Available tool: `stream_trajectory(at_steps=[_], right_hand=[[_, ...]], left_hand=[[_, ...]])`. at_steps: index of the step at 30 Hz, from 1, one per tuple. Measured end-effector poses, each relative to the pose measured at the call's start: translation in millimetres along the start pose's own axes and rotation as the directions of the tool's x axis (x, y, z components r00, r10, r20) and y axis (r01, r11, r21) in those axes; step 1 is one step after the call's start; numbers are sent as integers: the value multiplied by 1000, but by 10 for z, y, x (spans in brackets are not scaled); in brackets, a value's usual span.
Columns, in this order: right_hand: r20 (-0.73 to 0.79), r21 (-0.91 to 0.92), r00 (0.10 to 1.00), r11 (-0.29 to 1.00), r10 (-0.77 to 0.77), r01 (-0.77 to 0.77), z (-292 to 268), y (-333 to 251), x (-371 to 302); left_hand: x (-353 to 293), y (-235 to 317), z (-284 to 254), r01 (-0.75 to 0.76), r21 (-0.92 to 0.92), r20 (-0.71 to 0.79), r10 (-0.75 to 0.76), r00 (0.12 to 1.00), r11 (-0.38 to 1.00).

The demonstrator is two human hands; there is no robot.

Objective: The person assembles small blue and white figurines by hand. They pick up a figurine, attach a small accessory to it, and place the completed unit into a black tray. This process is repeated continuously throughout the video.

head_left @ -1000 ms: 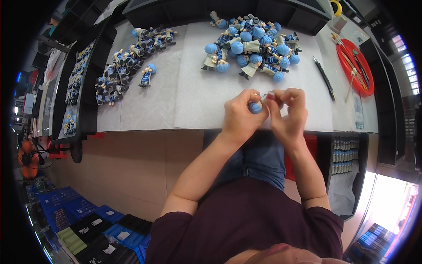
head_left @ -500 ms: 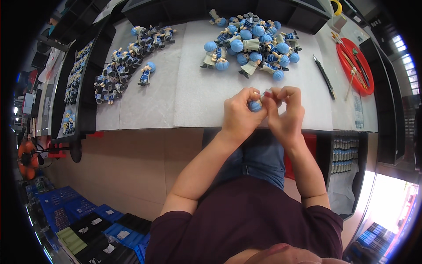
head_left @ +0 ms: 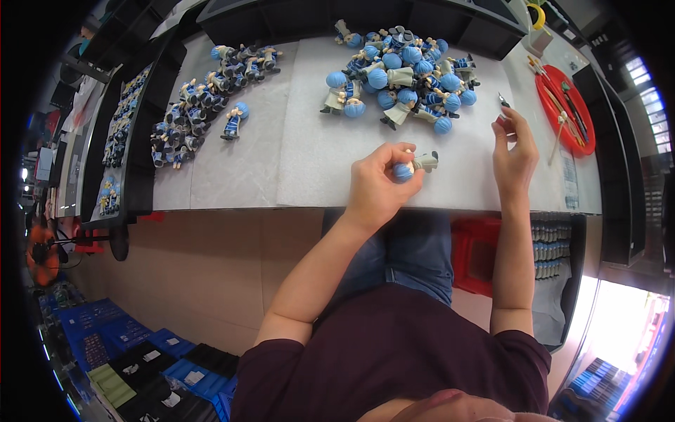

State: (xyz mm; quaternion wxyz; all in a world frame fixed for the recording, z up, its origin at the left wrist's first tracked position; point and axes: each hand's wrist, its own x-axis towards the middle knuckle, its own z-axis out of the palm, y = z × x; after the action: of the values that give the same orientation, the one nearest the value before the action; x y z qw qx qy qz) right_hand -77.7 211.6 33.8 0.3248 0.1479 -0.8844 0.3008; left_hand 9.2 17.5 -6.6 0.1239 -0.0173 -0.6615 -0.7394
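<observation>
Between the thumb and fingers of my left hand (head_left: pixel 380 176) is a small figurine (head_left: pixel 425 161) with a ribbed blue head and a pale grey coat. It lies sideways, head toward my palm and dark feet pointing right, just above the table's near edge. My right hand (head_left: pixel 515 158) is apart from it, farther right, its fingertips pinched on a small red thing (head_left: pixel 500 121) whose kind I cannot make out. A pen-like craft knife (head_left: pixel 504 101) shows its tip just beyond those fingers; the hand hides its handle, and I cannot tell whether they touch.
A heap of blue-headed figurines (head_left: pixel 401 77) lies at the far middle. More figurines (head_left: pixel 186 116) cluster at left, with one single figurine (head_left: pixel 234 121) beside them. A red tray (head_left: pixel 573 130) holds brushes and sticks. Black crates (head_left: pixel 450 21) border the back; another crate (head_left: pixel 559 281) sits low right.
My right hand has left the figurine and moved right, over the craft knife, with the small red thing at its fingertips. My left hand keeps the figurine, whose coat and feet now show.
</observation>
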Motion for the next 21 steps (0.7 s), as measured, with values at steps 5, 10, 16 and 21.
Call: stream_trajectory(at_steps=[5,10,16,21], right_hand=[[106,-269,981,945,-164,187,-9,254,104],[319,528,932,785,171,-325,-101,-388,-223],[738,622,672,330,55,-710,61,-581,-487],[650,697,758,348,62,-627,163,-563,-548]], left_hand=[[31,76,-67,-11,-175,96,28,995,985],[47,48,-131,24,-274,151,18,988,962],[48,159,-153,117,-376,112,-80,990,919],[66,149,-145,135,-375,113,-100,989,917]])
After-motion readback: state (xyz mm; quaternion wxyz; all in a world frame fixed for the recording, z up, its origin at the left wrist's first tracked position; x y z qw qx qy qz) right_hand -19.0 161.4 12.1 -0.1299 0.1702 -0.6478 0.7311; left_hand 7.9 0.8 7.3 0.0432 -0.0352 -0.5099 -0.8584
